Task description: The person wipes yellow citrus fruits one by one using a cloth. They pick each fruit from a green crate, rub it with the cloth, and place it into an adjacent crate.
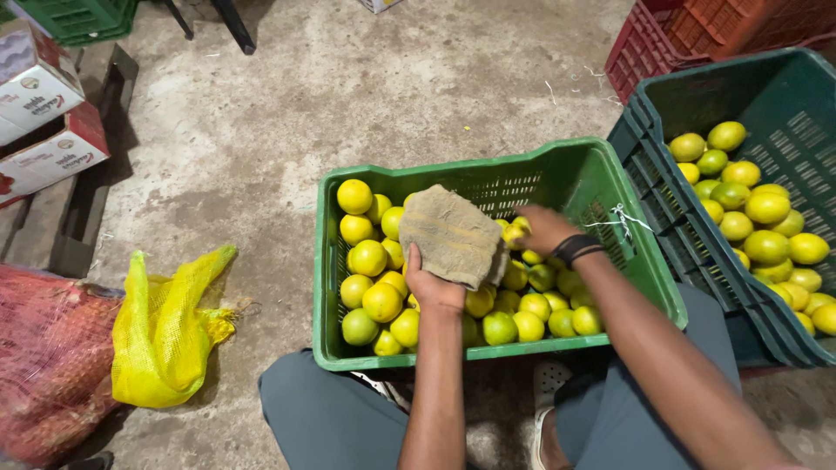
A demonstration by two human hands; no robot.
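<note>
One folded tan cloth (451, 235) sits at the centre of the frame, spread over the fingers of the left hand (433, 285), which is closed around its lower edge and holds it up above the fruit. Just to the right of the cloth, the right hand (542, 228) reaches down into the pile, its fingers curled about a yellow citrus fruit (515, 231) at the cloth's right edge; whether it truly grips the fruit cannot be told. A black wristband (576, 250) circles that wrist. Both hands hover over a green plastic crate (601, 178) filled with yellow-green citrus, resting on the concrete floor (348, 87) between the person's knees. At the right edge stands a darker green crate (775, 96) holding more fruit, with red crates (688, 30) behind it in the upper right. At lower left lies a yellow mesh bag (170, 335) beside a red mesh sack (48, 361), and cardboard boxes (43, 113) sit in the upper left.
</note>
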